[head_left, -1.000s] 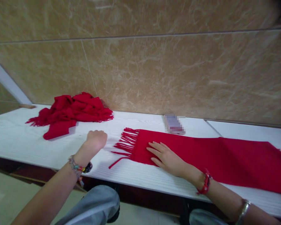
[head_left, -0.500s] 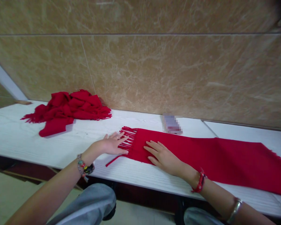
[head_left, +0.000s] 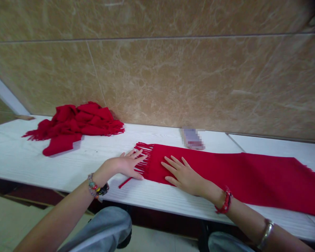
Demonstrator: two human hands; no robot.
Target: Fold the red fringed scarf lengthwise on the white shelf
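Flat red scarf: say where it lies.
In the head view, the scarf runs from the middle to the right edge on the white table, left hand over its fringe, right hand on it.

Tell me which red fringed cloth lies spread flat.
The flat cloth under the right hand; the crumpled cloth lies heaped near the wall, to the left.

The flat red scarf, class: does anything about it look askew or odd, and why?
Yes: at the fringed end of the scarf, one tassel sticks out beside the left hand, slanting toward the near edge of the table, apart from the other tassels.
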